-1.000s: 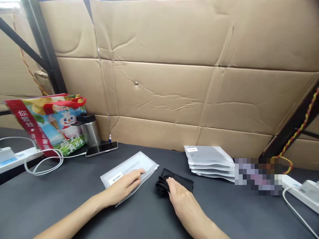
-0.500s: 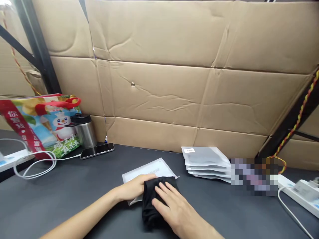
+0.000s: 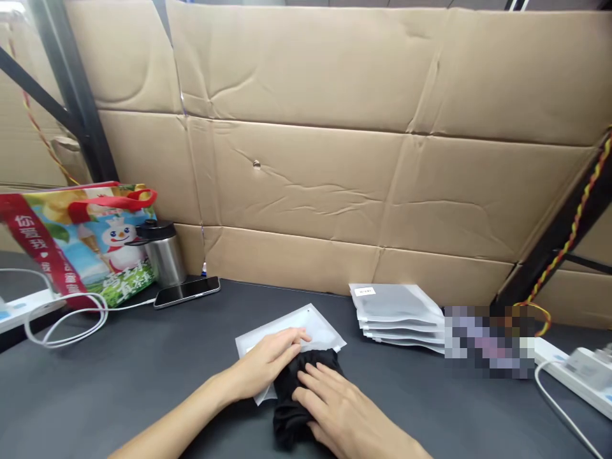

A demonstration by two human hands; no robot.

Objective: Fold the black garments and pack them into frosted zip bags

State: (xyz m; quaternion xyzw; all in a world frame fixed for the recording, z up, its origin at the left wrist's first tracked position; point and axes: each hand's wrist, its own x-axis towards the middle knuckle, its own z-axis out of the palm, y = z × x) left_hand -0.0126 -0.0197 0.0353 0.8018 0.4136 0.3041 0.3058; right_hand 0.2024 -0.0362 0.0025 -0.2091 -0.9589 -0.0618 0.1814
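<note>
A folded black cloth garment (image 3: pixel 287 408), its kind unclear, lies at the front middle of the table. Its far end meets the mouth side of a frosted plastic zip bag (image 3: pixel 310 322); whether it lies on the bag or partly inside I cannot tell. Over the bag's left part rests my left hand (image 3: pixel 265 363), fingers stretched out to the right, thumb by the cloth's far left corner. My right hand (image 3: pixel 339 401) lies flat on the right side of the cloth with fingers slightly apart. The cloth's right edge is hidden under it.
Several frosted bags (image 3: pixel 396 306) are stacked behind on the right. A phone (image 3: pixel 186 291), a steel flask (image 3: pixel 165 255) and a colourful tote bag (image 3: pixel 109 248) stand or lie at the left. White power strips (image 3: pixel 574 376) sit at the sides, and a cardboard wall (image 3: pixel 306 178) closes the back.
My left hand has moved right and lifted over the bag, its fingers now above the cloth's far edge. The cloth's far end has shifted slightly nearer and become more rumpled.
</note>
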